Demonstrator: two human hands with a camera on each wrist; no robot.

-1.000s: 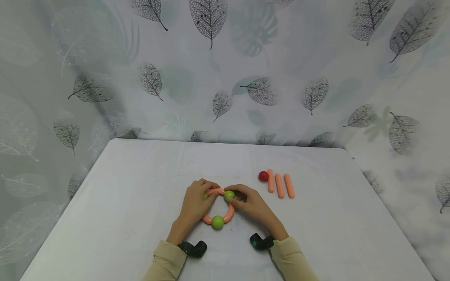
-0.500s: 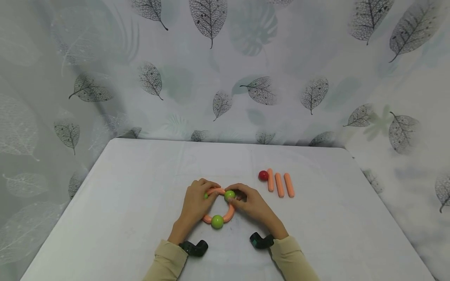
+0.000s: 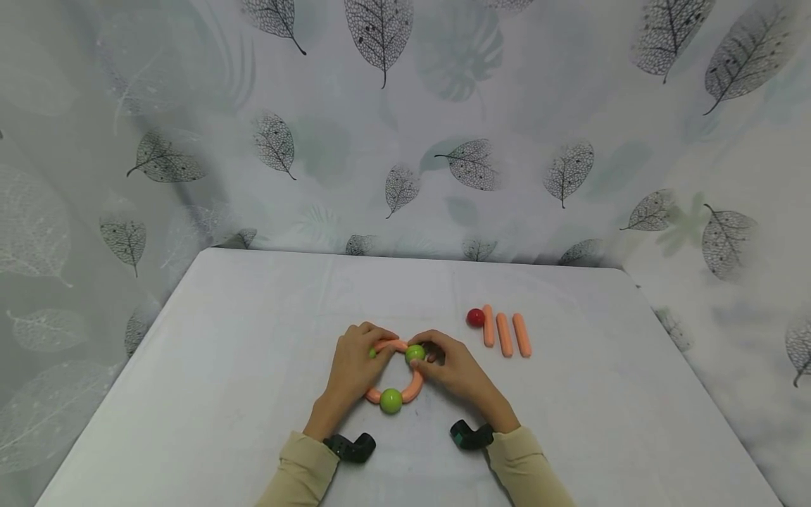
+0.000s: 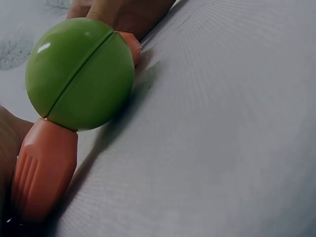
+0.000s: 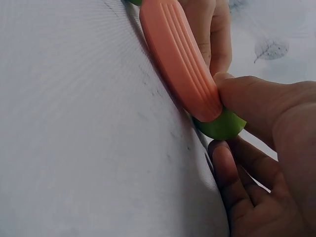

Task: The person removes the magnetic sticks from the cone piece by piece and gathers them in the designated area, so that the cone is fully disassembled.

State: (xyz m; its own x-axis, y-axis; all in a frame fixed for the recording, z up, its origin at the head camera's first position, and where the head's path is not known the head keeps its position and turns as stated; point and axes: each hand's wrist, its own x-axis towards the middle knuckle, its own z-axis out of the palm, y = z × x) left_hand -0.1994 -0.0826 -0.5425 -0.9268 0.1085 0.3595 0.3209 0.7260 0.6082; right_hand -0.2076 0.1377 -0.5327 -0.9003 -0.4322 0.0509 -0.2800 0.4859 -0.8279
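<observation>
A ring of curved orange rods [image 3: 413,387] joined by green balls lies on the white table in front of me. My right hand [image 3: 457,362] pinches the green ball [image 3: 415,353] at the ring's upper right between thumb and fingers. At the left side, my left hand [image 3: 350,360] grips another green ball [image 3: 372,353], mostly hidden by the thumb and fingers. The front green ball [image 3: 391,401] sits between two curved rods, untouched. Up close in the left wrist view, an orange rod [image 4: 47,168] plugs into this ball. In the right wrist view, my thumb lies beside a ribbed orange rod [image 5: 180,59].
Three straight orange rods [image 3: 503,334] lie side by side at the back right of the white table [image 3: 266,303]. A red ball [image 3: 475,317] stands against the leftmost one. A leaf-patterned curtain [image 3: 329,141] hangs behind the table.
The green ball in my right hand has edged very slightly to the right. Both hands keep their hold on the ring.
</observation>
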